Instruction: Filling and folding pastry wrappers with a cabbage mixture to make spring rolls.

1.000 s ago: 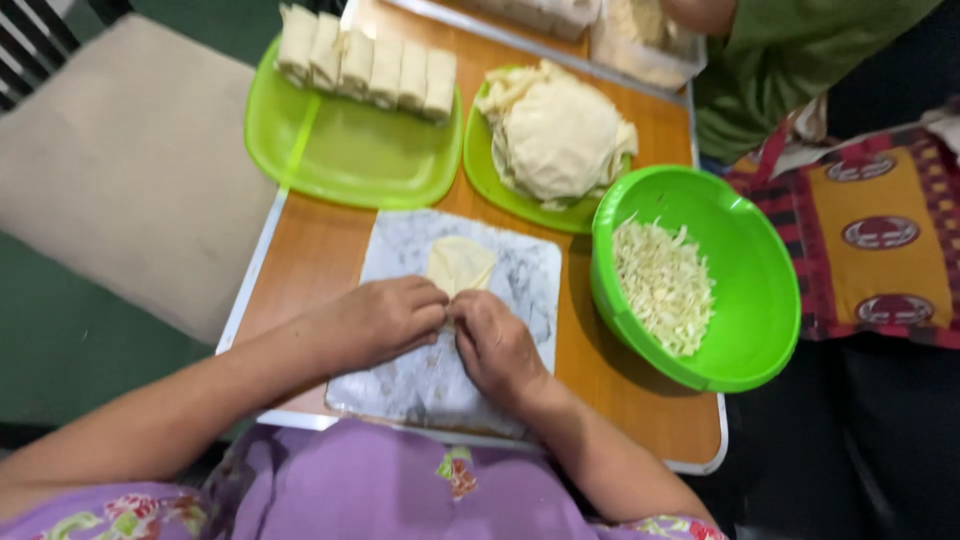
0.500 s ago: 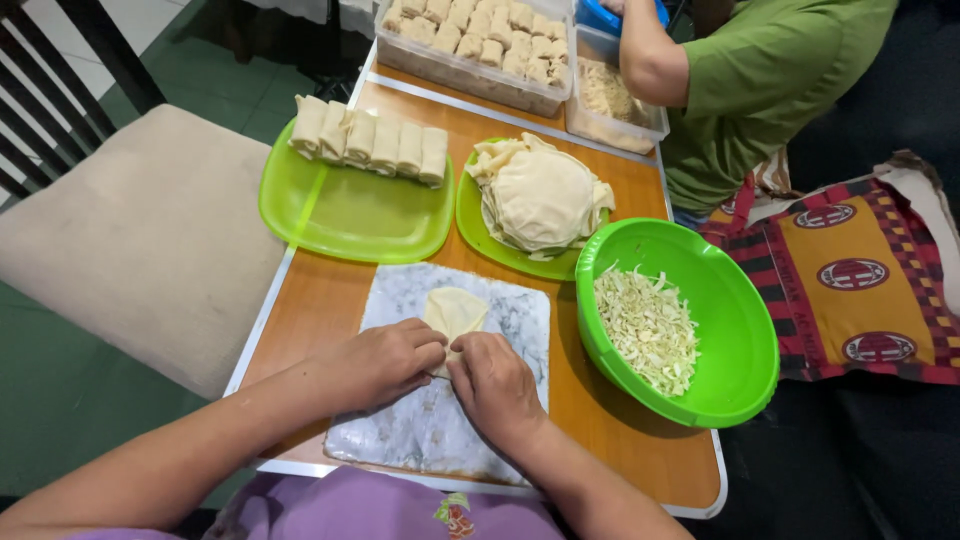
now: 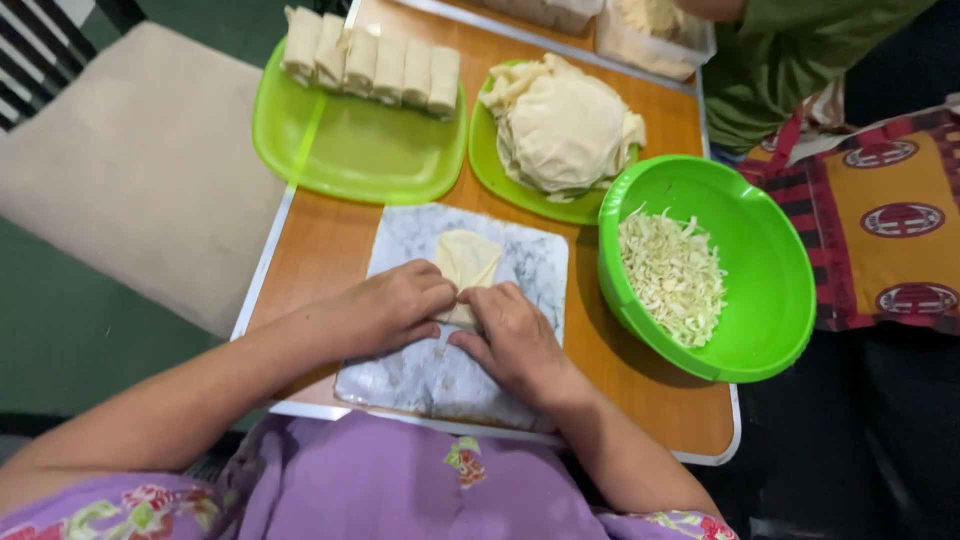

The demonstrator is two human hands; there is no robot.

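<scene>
Under both sets of fingertips, wrapper [image 3: 466,262] on board [image 3: 540,262]: left hand [image 3: 385,308], right hand [image 3: 512,335] pinch its near edge—roll tight, even pressure.

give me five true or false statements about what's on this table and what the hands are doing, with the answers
1. Both hands, the left hand and the right hand, press on a pale wrapper lying on the marbled board. True.
2. The round green bowl is filled with soup. False: it holds shredded cabbage.
3. Finished rolls sit in a row on the square green tray. True.
4. The stack of wrappers lies directly on the wooden table. False: it rests on a green plate.
5. The right hand holds a knife. False: no knife shows; its fingers are on the wrapper.
</scene>
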